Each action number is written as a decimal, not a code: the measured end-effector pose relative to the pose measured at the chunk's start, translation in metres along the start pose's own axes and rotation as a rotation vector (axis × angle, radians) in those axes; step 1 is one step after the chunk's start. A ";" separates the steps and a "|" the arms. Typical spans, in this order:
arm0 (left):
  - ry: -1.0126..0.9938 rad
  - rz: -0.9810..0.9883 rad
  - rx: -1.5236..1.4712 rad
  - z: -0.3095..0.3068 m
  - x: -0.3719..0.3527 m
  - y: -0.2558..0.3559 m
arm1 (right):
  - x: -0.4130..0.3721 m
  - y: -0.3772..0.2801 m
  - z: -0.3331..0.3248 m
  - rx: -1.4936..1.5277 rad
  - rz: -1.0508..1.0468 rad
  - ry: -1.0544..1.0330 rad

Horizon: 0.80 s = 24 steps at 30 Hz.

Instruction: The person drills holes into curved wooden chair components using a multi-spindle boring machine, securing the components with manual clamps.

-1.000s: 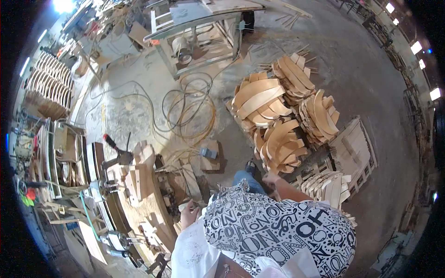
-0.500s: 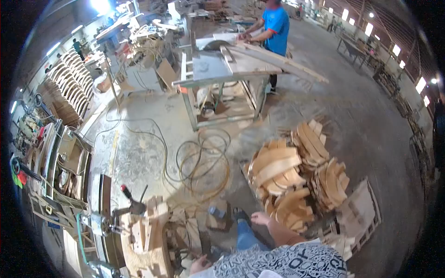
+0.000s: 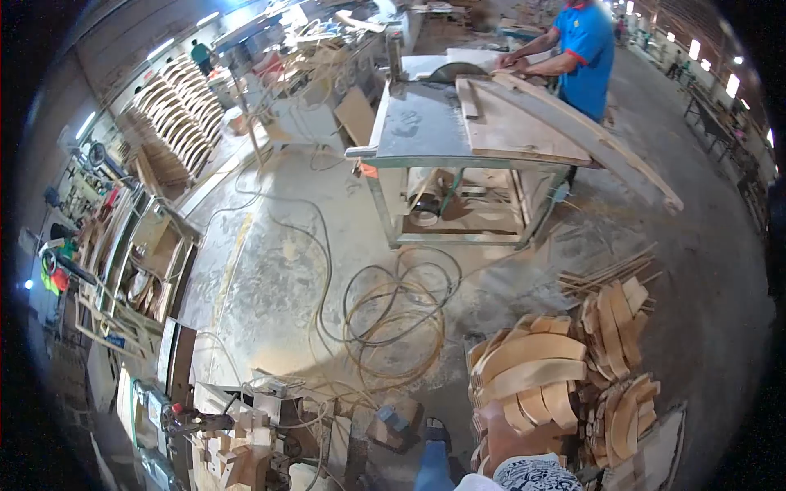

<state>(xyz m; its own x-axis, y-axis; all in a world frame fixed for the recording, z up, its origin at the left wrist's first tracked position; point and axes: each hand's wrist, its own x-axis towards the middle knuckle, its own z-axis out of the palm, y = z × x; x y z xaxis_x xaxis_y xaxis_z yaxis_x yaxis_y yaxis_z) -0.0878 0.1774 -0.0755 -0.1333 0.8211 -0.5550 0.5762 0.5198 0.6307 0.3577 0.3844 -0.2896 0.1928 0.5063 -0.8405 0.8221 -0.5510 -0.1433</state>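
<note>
The person's right hand (image 3: 493, 431) was low at the bottom edge of the view, at the near side of a pile of curved wooden pieces (image 3: 528, 364) that lay on the concrete floor (image 3: 270, 278). The hand seemed to touch the lowest pieces of this pile, but the fingers were blurred, so it could not be told if they were closed on a piece or loose. The left hand was out of the view. Two more piles of the same curved pieces (image 3: 616, 327) stood just beside the first, on its right. Coiled cables (image 3: 393, 315) lay on the floor between the piles and a saw table (image 3: 426, 131). At the far side of that table another person in a blue shirt (image 3: 589, 45) had both hands on a long plank (image 3: 602, 151).
</note>
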 end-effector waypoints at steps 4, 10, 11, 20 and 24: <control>0.036 -0.105 -0.016 0.010 -0.003 0.004 | 0.035 -0.009 0.023 -0.170 0.008 0.172; 0.075 -0.215 -0.042 0.018 -0.020 -0.008 | 0.038 -0.019 0.040 -0.259 -0.004 0.250; 0.079 -0.226 -0.048 0.018 -0.023 -0.011 | 0.046 -0.018 0.044 -0.264 -0.011 0.243; 0.001 -0.156 -0.169 0.025 -0.073 -0.055 | -0.056 -0.001 0.020 -0.329 -0.092 0.289; -0.033 -0.058 -0.231 0.016 -0.120 -0.087 | -0.145 0.027 -0.005 -0.080 -0.273 0.433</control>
<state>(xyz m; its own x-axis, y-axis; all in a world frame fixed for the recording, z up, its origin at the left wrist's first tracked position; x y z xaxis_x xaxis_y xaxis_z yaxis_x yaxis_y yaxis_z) -0.1088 0.0304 -0.0725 -0.1319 0.7822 -0.6089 0.3682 0.6090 0.7025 0.3544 0.2996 -0.1686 0.1553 0.8621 -0.4824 0.9084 -0.3165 -0.2732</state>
